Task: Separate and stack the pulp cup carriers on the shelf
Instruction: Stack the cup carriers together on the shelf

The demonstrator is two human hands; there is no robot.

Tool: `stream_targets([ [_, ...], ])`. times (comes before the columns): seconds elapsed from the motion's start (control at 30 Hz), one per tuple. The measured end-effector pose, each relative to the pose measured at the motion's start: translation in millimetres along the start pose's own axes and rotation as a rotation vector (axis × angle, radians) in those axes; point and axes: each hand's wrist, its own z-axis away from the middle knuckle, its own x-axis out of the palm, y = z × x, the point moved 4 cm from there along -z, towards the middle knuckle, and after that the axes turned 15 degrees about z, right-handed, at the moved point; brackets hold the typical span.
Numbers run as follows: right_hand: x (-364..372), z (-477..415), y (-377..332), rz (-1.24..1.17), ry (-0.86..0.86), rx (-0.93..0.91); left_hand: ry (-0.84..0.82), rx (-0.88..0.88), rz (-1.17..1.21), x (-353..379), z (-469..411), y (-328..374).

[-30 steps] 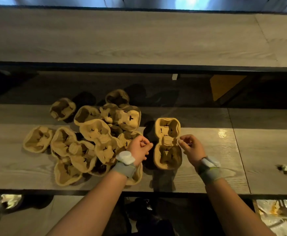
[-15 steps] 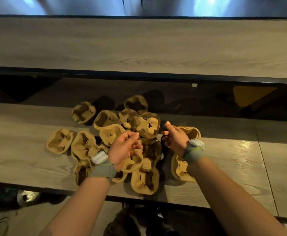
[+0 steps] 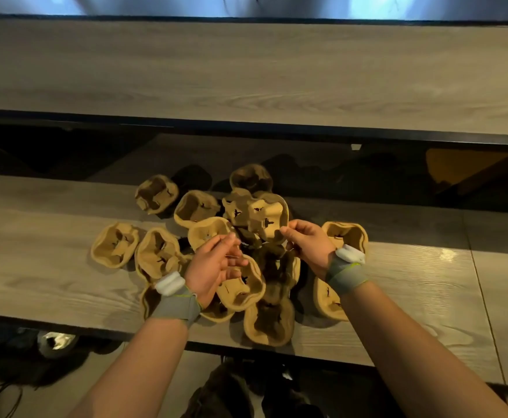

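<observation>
My right hand (image 3: 308, 247) pinches a carrier (image 3: 260, 214) at frame centre, my left hand (image 3: 216, 268) half-curled on nothing, and tugging could tear nested pulp or scatter the pile (image 3: 159, 254).

Carriers (image 3: 159, 254) — matt, rough moulded pulp; shelf (image 3: 35, 267) — grained wood, slight sheen.

Carriers (image 3: 204, 236) crowd the shelf (image 3: 35, 267) middle — bare board lies open far left and right; the upper shelf (image 3: 246, 70) overhangs the back, limiting reach from above.
</observation>
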Motion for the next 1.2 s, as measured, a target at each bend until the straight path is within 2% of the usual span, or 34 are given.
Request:
stream_targets([
  [0.2, -9, 33, -26, 0.16, 0.062, -0.201, -0.058, 0.044, -0.077, 24, 5, 20],
  [0.4, -13, 66, -53, 0.458, 0.091, -0.431, -0.192, -0.075, 0.056, 52, 18, 35],
  [0.53, -10, 78, -60, 0.522, 0.066, -0.469, -0.282, -0.166, 0.047, 68, 20, 29],
  [0.63, -9, 83, -60, 0.536, 0.032, -0.474, -0.271, -0.192, 0.039, 73, 21, 24],
  [0.73, -7, 86, -58, 0.446, -0.021, -0.477, -0.279, -0.214, 0.075, 74, 20, 18],
  [0.8, -11, 87, -53, 0.254, -0.002, -0.429, -0.296, -0.21, 0.135, 75, 19, 15],
  [0.87, -18, 87, -47, 0.066, 0.117, -0.292, -0.298, -0.2, 0.238, 76, 20, 13],
  [0.93, -22, 86, -38, -0.003, 0.206, -0.107, -0.321, -0.206, 0.308, 78, 22, 12],
  [1.03, -18, 82, -25, -0.053, 0.138, 0.056, -0.367, -0.223, 0.299, 81, 24, 5],
  [1.1, -18, 85, -24, -0.171, 0.097, 0.051, -0.369, -0.246, 0.263, 82, 22, -1],
  [1.2, -31, 92, -28, -0.27, 0.149, -0.049, -0.387, -0.259, 0.206, 87, 18, -7],
])
